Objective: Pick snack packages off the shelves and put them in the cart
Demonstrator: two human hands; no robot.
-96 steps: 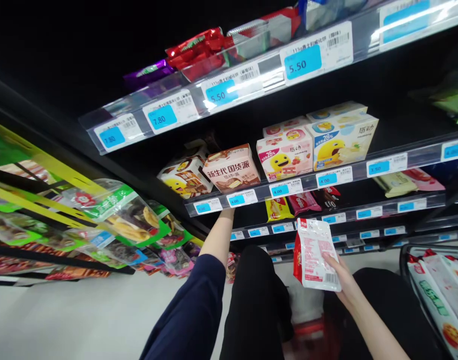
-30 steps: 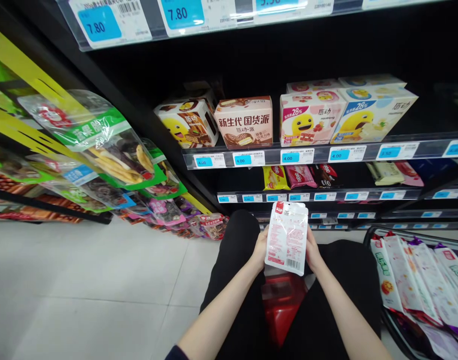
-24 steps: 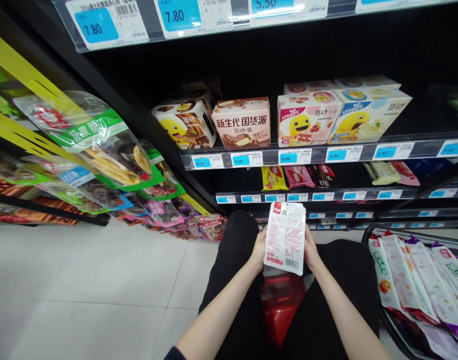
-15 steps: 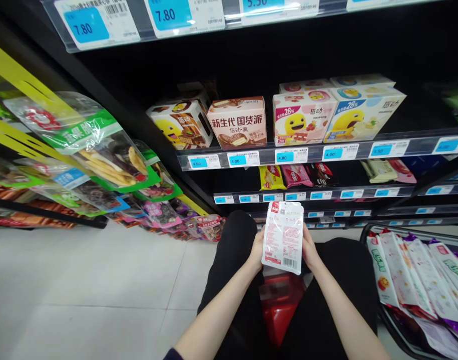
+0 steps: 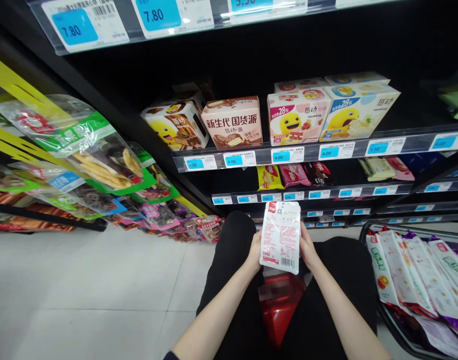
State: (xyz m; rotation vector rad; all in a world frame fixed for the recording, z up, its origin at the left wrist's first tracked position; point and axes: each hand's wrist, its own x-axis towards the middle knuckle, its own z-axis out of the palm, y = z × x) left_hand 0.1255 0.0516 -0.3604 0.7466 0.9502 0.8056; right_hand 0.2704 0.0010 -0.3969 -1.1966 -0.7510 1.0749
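Note:
A white snack pouch (image 5: 280, 237) with red print and a barcode is held upright between my knees, its printed back towards me. My left hand (image 5: 255, 251) grips its left edge, with the fingers partly hidden behind it. On the opposite edge, my right hand (image 5: 307, 246) grips the pouch in the same way, fingertips out of sight. Below the pouch, something red and shiny (image 5: 279, 305) shows between my legs; I cannot make out what it is.
Boxed pies (image 5: 232, 125) stand on the shelf ahead, above a lower shelf with small bags (image 5: 270, 177). Hanging snack bags (image 5: 101, 155) line the left side. A black basket (image 5: 386, 320) of white packets (image 5: 405, 270) sits at my right, on the tiled floor.
The view has shifted slightly, so the shelves sit a little further left. Both hands still hold the pouch in nearly the same place.

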